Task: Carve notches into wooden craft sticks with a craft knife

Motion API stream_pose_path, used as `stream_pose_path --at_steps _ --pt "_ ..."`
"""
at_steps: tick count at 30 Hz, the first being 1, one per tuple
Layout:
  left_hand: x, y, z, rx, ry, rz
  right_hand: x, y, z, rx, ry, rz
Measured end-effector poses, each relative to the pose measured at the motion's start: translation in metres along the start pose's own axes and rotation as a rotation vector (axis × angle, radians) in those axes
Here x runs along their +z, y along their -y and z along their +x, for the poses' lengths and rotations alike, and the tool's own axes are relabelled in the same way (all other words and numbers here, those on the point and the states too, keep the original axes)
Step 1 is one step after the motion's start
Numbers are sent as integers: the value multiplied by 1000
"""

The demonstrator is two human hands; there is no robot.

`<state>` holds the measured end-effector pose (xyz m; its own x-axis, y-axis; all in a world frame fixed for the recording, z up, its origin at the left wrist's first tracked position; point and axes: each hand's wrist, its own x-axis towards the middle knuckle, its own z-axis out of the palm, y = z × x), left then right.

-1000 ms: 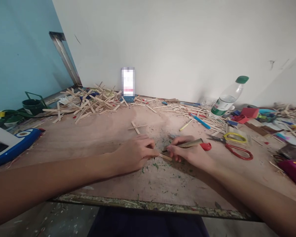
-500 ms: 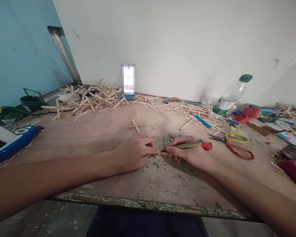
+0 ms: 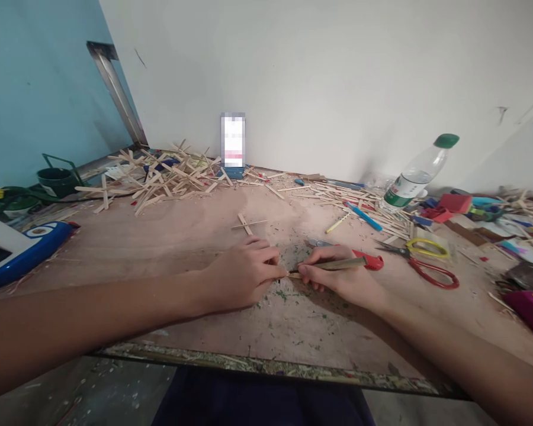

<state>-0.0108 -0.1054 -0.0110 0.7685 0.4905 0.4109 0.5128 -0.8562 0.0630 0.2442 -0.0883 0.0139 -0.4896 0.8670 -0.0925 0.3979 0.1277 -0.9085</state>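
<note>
My left hand [image 3: 249,272] rests on the table, thumb and fingers closed on a thin wooden stick [image 3: 294,276] whose end pokes out toward the right. In my right hand [image 3: 333,272] a slim, brownish pen-like tool [image 3: 344,264] is held in a writing grip, its tip down at the stick beside my left thumb. What kind of tool it is I cannot tell. Behind the right hand lies a red utility knife [image 3: 373,261], partly hidden by that hand. Two crossed wooden sticks [image 3: 249,223] lie just beyond my left hand.
Heaped crossed sticks [image 3: 173,177] lie at the back left, near a propped phone [image 3: 233,142]. Toward the right are a tilted water bottle [image 3: 408,183], scissors [image 3: 426,260], a blue pen [image 3: 364,216] and loose sticks. A blue-and-white device [image 3: 31,248] stands left. Green shavings dot the wooden tabletop [image 3: 195,337].
The view has shifted slightly. Both hands keep nearly the same place and grip, with the tool's tip still at the stick.
</note>
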Motion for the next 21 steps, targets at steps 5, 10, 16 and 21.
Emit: stream_pose_path --at_steps 5,10,16,21 --pt "-2 -6 1 59 24 162 4 -4 -1 -26 -24 -25" --pt "-1 -10 3 50 38 191 8 -10 -3 -85 -67 -65" --pt "-1 -11 3 29 53 186 8 -13 -2 -98 -66 -75" --pt "-2 -11 3 31 71 179 7 -12 -2 -99 -66 -80"
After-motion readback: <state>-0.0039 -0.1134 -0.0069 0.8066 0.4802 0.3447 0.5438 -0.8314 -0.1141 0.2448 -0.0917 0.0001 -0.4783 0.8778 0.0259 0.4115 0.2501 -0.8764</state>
